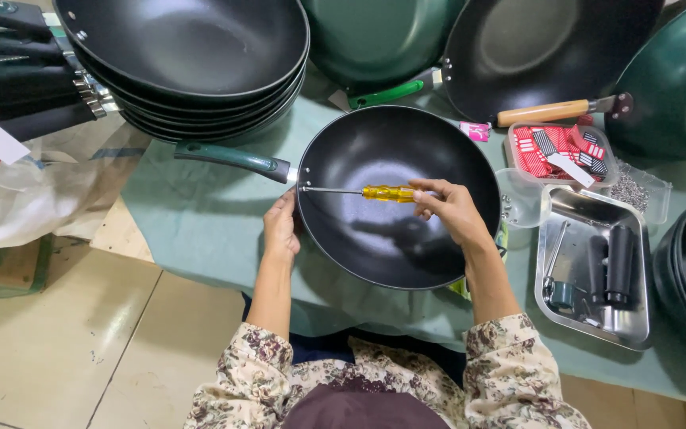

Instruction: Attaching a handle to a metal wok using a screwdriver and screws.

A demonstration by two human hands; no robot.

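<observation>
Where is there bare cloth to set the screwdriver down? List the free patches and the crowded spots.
Free: the green cloth left of the wok, below its green handle and the stacked woks. Also the strip below the steel tray. Crowded: right of the wok, among tubs, tray and pans.

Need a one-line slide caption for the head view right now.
Left hand steadies a black wok while the right hand holds a yellow-handled screwdriver to its green handle joint.
</observation>
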